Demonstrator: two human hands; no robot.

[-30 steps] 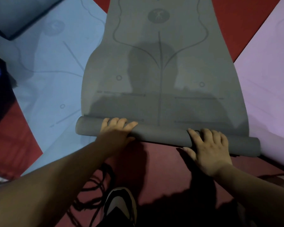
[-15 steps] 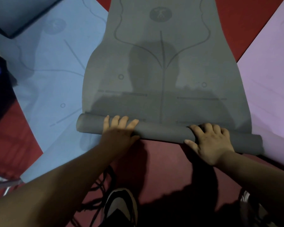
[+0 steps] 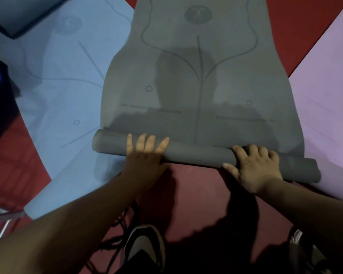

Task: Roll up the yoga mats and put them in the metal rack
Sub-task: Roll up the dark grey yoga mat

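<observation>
Grey foam, partly rolled: the grey mat [image 3: 202, 80] lies on the red floor [image 3: 194, 190], its near end wound into a tight roll [image 3: 198, 155] that runs across the view, left end a bit farther from the person than the right end.

Left hand [image 3: 145, 157] is flat on top of the roll, palm down, fingers [image 3: 150, 142] spread and straight, pointing away from the person; it presses and does not close around anything. Left forearm comes in from the bottom left corner. Right hand [image 3: 253, 167] sits on the roll's right part w/ fingers curled over the top and the thumb low on the near side, so it grips the roll. Right forearm comes in from the bottom right.

Count: 2 hands, 3 mats in view, 1 roll, 2 shoes. The blue mat [image 3: 63, 80] lies flat at left, its edge under the grey one. The lilac mat [image 3: 325, 91] lies flat at right, and the roll's right end rests on its edge. One shoe [image 3: 145, 246], black and white, is just below the left arm; the other shoe [image 3: 299, 244] is at the right, mostly hidden in shadow.

The grey mat's flat part has thin darker lines: a straight centre line, two curved lines branching from it, small circles, dashed marks, and a round logo near the top. The person's shadow falls across it. No rack can be told apart; the left edge is too dark to read.
</observation>
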